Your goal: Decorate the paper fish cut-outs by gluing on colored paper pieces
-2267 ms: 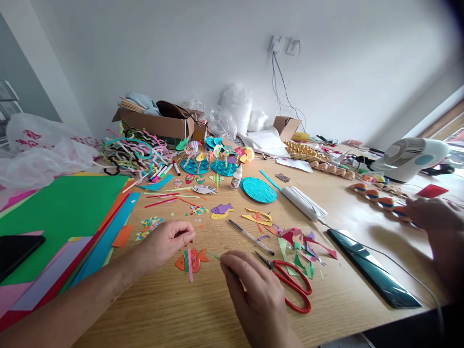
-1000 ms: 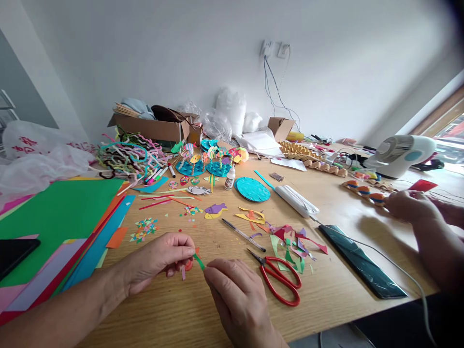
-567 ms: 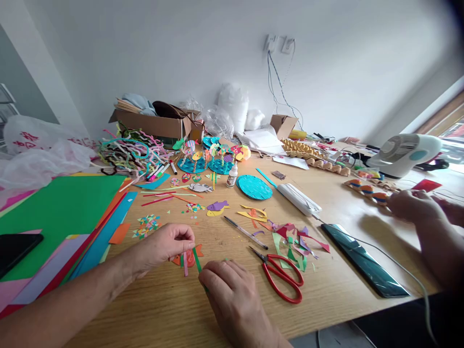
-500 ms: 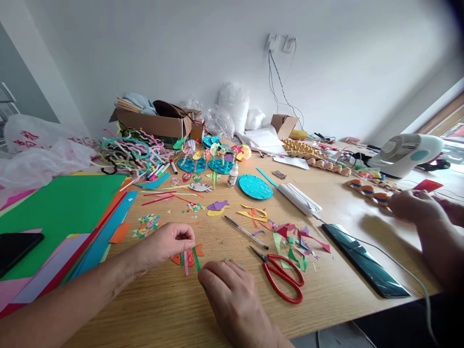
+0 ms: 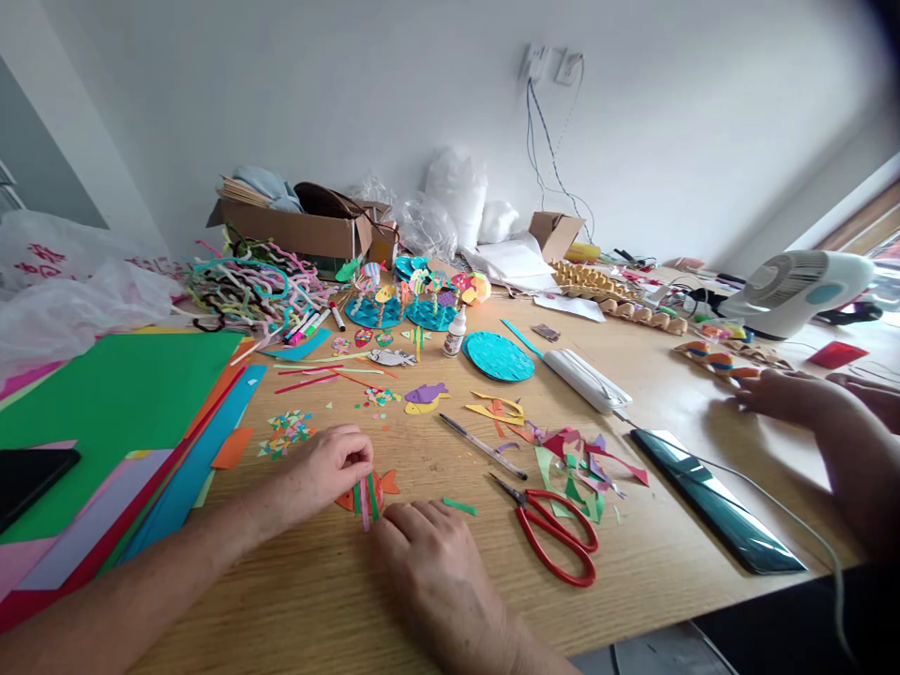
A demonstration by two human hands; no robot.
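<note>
An orange paper fish lies on the table in front of me, partly covered by my left hand. A pink strip and green strips cross its body. My left hand is closed, pinching the upper end of a green paper strip over the fish. The strip's lower end runs to the curled fingers of my right hand, whose tips are hidden. A short green paper piece lies just beyond my right hand. Red-handled scissors rest to the right, blades partly apart.
Paper scraps, a pen and a glue bottle lie ahead. Coloured paper sheets are stacked left. A turquoise disc and a dark phone-like slab sit right. Another person's hands work at far right.
My hands brought the green strip down onto the fish beside the pink strip; my right hand moved slightly left. A short green piece now shows on the table. The other person's hands lowered.
</note>
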